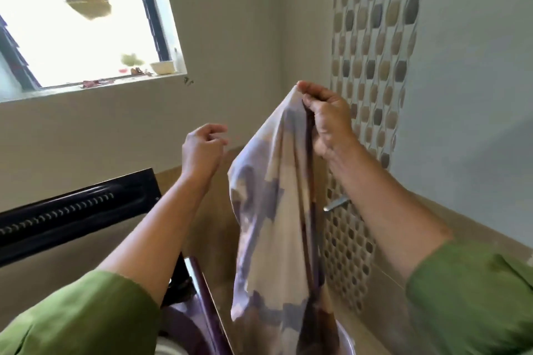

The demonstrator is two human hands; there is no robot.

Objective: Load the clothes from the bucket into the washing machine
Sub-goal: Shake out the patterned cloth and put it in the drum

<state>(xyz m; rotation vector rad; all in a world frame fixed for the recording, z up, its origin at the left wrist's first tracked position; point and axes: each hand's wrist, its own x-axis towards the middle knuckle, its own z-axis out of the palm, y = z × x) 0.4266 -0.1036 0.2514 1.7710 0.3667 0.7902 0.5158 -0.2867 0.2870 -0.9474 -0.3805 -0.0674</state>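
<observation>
My right hand (326,118) pinches the top edge of a pale cloth with purple and beige patches (268,210) and holds it up high. The cloth hangs straight down, and its lower end reaches into a light bucket (347,340) at the bottom of the view. My left hand (202,150) is raised just left of the cloth, fingers loosely curled, holding nothing. The washing machine's dark raised lid (75,210) stands at the left, and its purple top edge (202,297) shows between my arms. The drum is hidden.
A bright window (80,17) with small items on its sill sits at the upper left. A wall strip of pebble-pattern tiles (372,66) runs down the right, with a metal tap handle (336,203) sticking out behind the cloth.
</observation>
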